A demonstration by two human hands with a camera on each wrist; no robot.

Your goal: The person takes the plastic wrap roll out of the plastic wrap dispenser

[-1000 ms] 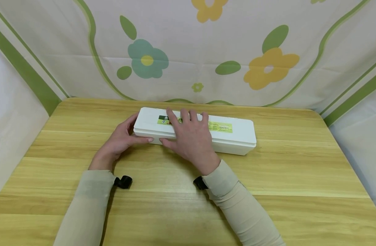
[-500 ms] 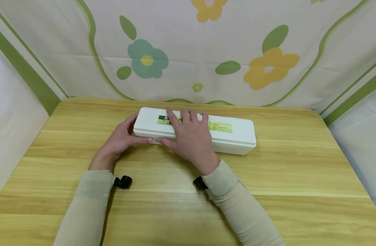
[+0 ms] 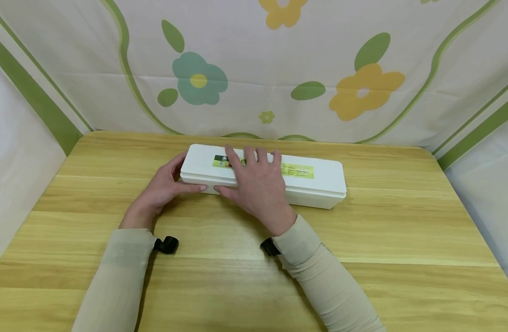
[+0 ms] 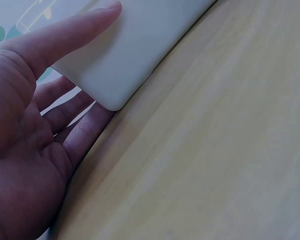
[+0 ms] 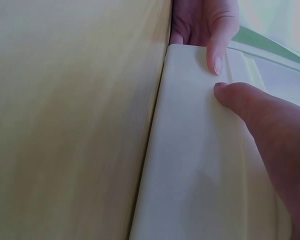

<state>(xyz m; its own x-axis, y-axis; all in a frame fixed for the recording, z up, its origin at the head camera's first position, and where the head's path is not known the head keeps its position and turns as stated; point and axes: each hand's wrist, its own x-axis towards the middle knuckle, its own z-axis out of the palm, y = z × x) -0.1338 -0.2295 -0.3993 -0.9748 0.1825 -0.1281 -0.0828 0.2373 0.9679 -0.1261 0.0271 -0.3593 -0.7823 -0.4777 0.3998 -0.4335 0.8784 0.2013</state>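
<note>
Box (image 3: 303,183), white, lidded: held at left end and across top

Landmark for all positions: the box. It sits on the wood-grain table (image 3: 237,276), long side across, right end slightly nearer the person; the table's far edge lies just behind it. Lid (image 3: 328,175) is on; seam along the front looks even. Label (image 3: 297,170), yellow-green, lies on the lid, partly covered.

Right hand (image 3: 259,186): clamped across the box, mostly left of its middle. Fingertips (image 3: 229,150) lie at the lid's far edge, fingers spread; right thumb (image 5: 250,105) rests on the front wall (image 3: 312,200) just below the seam.

Left hand (image 3: 160,189): clamped round the box's left end. Left thumb (image 4: 75,35) lies along the front wall; other fingers go round the end wall, contact partly hidden. Thumb tips are near each other, apart.

Judgement, step in hand: steadying the box. To do it well, press lightly and evenly, since the walls look like soft foam that could dent. Both holds sit toward the left, so the right end could swing; let the left hand act as the stop and the right keep the box flat.

Outward: sleeves (image 3: 112,281), each with a black device (image 3: 167,245) at the cuff, lie in front of the box. Patterned cloth (image 3: 278,60) hangs behind it.
</note>
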